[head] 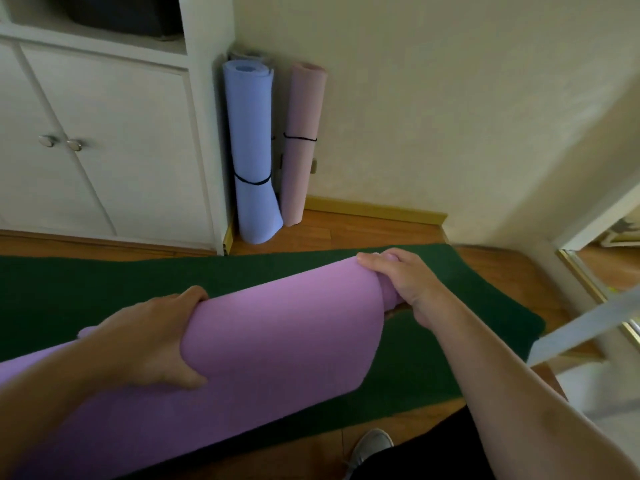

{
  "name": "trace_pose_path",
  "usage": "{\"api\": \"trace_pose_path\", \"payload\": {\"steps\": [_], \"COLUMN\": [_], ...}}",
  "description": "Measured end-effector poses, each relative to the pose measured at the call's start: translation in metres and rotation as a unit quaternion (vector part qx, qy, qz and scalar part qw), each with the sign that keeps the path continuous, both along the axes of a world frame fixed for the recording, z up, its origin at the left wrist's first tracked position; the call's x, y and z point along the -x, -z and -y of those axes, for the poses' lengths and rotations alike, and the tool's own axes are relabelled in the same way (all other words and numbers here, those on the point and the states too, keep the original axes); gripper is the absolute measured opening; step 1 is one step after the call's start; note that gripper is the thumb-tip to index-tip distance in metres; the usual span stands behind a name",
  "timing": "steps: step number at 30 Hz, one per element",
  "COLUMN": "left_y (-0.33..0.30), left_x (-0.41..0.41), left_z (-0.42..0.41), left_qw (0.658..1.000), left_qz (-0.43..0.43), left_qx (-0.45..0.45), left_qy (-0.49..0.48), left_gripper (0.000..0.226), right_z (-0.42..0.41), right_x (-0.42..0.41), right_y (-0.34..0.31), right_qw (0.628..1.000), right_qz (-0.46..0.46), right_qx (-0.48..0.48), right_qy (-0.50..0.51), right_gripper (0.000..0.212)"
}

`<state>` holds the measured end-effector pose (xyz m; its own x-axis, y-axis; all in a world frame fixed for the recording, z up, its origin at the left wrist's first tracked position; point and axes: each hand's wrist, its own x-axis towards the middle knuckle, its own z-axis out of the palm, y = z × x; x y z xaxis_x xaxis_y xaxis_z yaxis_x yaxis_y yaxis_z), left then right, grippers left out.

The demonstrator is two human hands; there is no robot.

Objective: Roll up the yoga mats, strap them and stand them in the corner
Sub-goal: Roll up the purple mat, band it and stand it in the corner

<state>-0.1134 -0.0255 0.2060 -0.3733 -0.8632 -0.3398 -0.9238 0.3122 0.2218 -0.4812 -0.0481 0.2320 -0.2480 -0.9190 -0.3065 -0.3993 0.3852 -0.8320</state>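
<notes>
A purple yoga mat (277, 327) is held up off the floor, partly rolled, with its loose end hanging toward me. My left hand (156, 337) grips the roll near its middle, fingers over the top and thumb underneath. At the roll's right end my right hand (405, 282) grips it, fingers curled over the edge. Below it a dark green mat (104, 285) lies flat and unrolled on the wooden floor. In the corner a blue rolled mat (251, 147) and a pink rolled mat (303, 133) stand upright, each with a black strap around it.
A white cupboard (114, 143) with two knobs stands left of the corner. A cream wall runs behind and to the right. A pale board or door edge (581, 323) crosses at the right. My shoe (370, 448) is on the wood floor below the green mat.
</notes>
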Motion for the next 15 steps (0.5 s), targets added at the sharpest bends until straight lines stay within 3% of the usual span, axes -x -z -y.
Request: {"api": "trace_pose_path", "payload": {"steps": [3, 9, 15], "left_y": [-0.001, -0.014, -0.010], "left_x": [0.010, 0.033, 0.041], "left_z": [-0.006, -0.005, 0.001], "left_qw": [0.999, 0.977, 0.980], "left_qz": [-0.052, -0.195, -0.184], "left_qx": [0.003, -0.079, -0.061], "left_qy": [0.008, -0.020, -0.045], "left_gripper": [0.105, 0.099, 0.107], "right_z": [-0.008, -0.028, -0.027], "right_x": [-0.018, -0.069, -0.082], "right_y": [-0.007, -0.018, -0.015], "right_qw": [0.997, 0.985, 0.983], "right_qz": [0.048, 0.044, 0.011], "right_qx": [0.057, 0.135, 0.131], "right_qy": [-0.018, -0.094, -0.130], "right_gripper": [0.046, 0.045, 0.039]}}
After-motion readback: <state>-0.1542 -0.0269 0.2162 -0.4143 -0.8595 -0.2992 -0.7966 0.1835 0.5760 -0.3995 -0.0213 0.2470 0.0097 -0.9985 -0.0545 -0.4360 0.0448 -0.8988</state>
